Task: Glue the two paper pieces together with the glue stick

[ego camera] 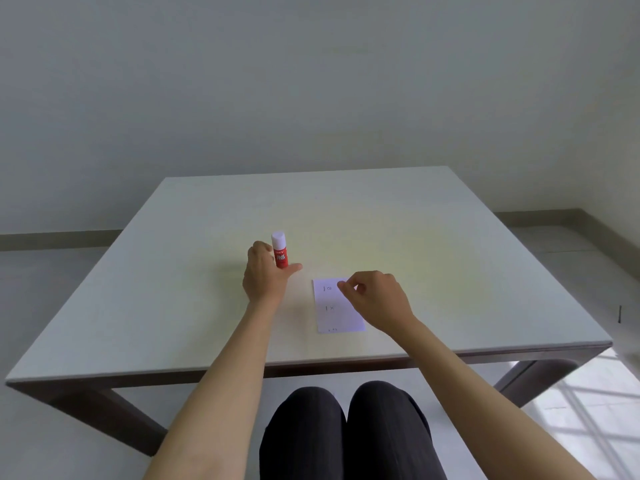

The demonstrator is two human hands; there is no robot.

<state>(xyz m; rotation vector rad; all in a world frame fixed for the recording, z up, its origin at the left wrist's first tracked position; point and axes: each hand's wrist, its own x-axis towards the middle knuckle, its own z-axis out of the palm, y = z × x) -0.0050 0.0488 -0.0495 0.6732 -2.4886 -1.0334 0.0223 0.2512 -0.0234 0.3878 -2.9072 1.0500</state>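
A red glue stick (281,253) with a white cap stands upright on the white table (450,254), left of centre. My left hand (265,275) cups it from the near left: the fingers curl against its left side and the thumb sticks out in front of its base, not closed around it. A white paper piece (334,311) with small printed marks lies flat to the right. I cannot tell whether a second piece lies under it. My right hand (375,297) has its thumb and forefinger pinched on the paper's far right corner.
The table's near edge (311,362) runs just in front of the paper. My knees in dark trousers (346,431) sit below it. A plain wall stands behind the table, and a tiled floor shows at the right.
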